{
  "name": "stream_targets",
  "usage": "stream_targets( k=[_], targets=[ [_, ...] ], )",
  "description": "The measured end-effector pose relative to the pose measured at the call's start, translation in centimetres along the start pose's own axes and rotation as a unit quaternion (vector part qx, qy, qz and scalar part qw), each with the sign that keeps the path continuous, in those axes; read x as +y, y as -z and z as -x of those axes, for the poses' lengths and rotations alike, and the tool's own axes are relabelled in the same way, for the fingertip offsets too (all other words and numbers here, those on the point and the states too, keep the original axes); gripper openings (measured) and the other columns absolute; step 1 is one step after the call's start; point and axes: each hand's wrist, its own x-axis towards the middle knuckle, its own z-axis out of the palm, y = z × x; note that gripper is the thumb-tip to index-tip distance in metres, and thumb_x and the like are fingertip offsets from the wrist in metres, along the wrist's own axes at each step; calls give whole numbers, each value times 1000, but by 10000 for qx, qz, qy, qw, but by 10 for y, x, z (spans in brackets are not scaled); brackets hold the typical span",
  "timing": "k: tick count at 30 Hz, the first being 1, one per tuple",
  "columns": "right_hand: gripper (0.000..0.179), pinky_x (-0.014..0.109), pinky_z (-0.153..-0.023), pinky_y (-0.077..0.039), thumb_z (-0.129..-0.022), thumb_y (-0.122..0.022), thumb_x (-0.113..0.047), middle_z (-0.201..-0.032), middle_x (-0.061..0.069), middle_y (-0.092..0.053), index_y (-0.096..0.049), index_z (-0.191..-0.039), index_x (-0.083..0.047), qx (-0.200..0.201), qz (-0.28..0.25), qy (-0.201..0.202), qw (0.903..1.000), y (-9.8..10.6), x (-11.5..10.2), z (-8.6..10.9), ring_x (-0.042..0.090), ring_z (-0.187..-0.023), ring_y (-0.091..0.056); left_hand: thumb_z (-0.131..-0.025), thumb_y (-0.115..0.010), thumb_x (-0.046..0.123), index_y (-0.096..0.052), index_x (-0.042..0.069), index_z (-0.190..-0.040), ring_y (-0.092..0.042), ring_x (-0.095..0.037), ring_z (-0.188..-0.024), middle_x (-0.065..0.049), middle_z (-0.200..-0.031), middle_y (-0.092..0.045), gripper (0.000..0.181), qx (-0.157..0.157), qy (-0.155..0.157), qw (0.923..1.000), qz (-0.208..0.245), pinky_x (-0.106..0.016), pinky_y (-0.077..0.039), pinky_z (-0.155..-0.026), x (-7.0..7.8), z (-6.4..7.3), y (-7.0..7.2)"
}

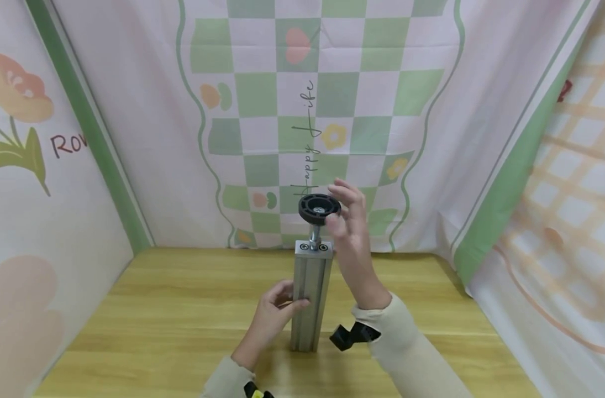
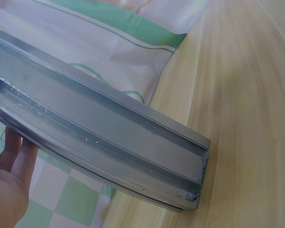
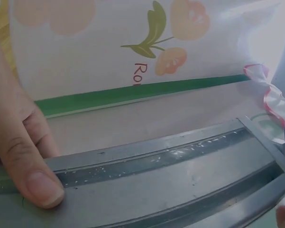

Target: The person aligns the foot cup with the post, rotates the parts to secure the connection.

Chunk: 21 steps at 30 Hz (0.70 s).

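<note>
A grey aluminium profile [image 1: 308,298] stands upright on the wooden table, with grooves along its sides. From its capped top rises a levelling foot [image 1: 319,205]: a metal bolt carrying a black ribbed disc. My left hand [image 1: 277,309] grips the profile around mid-height, the thumb across its near face; the right wrist view shows this thumb [image 3: 43,187] close up. At the disc's right side my right hand [image 1: 353,237] holds the rim, thumb in front and fingers curved behind it. The left wrist view shows the profile's lower end [image 2: 180,161] at the tabletop.
Wooden tabletop [image 1: 183,309] surrounds the profile. A checked cloth [image 1: 332,99] hangs behind the table, with printed cloths at the left [image 1: 33,221] and right [image 1: 571,221]. Small pale flecks [image 3: 178,153] lie in a groove of the profile.
</note>
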Motion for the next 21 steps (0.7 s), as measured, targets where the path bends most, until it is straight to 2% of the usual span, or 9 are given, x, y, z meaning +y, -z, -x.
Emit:
stream_targets(
  k=[2, 4, 8, 13, 21],
  targets=[
    [53, 50, -116, -17, -104, -40, -45, -151, 10, -38, -47, -142, -9, -354, -538, -218, 9977, 2, 1, -3, 26, -140, -32, -86, -80, 24, -67, 14, -121, -66, -22, -102, -5, -108, -70, 39, 32, -4, 10000, 3, -33, -55, -93, 0, 0, 0],
    [49, 52, -118, -10, -106, -31, -39, -151, 10, -41, -48, -144, -14, -654, -1141, -411, 9905, 4, 3, -5, 29, -141, -32, -86, -80, 23, -67, 13, -121, -66, -22, -102, -5, -108, -70, 38, 46, -20, 10000, 2, -33, -55, -93, 1, 0, 0],
    [48, 53, -118, -9, -106, -22, -32, -151, 13, -43, -51, -142, -17, -1036, -1837, -527, 9761, 7, 7, -8, 33, -143, -31, -87, -80, 22, -67, 12, -120, -65, -22, -103, -7, -110, -69, 38, 30, 3, 10000, 4, -32, -54, -93, 1, 1, 0],
    [47, 52, -119, -9, -105, -23, -27, -149, 13, -47, -51, -140, -15, -1247, -2078, -576, 9685, 10, 9, -9, 34, -145, -28, -87, -80, 23, -67, 12, -120, -65, -23, -104, -6, -110, -69, 38, 36, 65, 10000, 1, -31, -54, -94, 1, 1, 0],
    [43, 52, -119, -11, -106, -27, -26, -146, 13, -49, -52, -139, -14, -1413, -2044, -546, 9671, 16, 9, -10, 36, -143, -30, -87, -80, 26, -67, 13, -121, -65, -21, -103, -5, -109, -69, 39, 38, 81, 9999, -78, -34, -54, -95, 1, 0, 0]
  ],
)
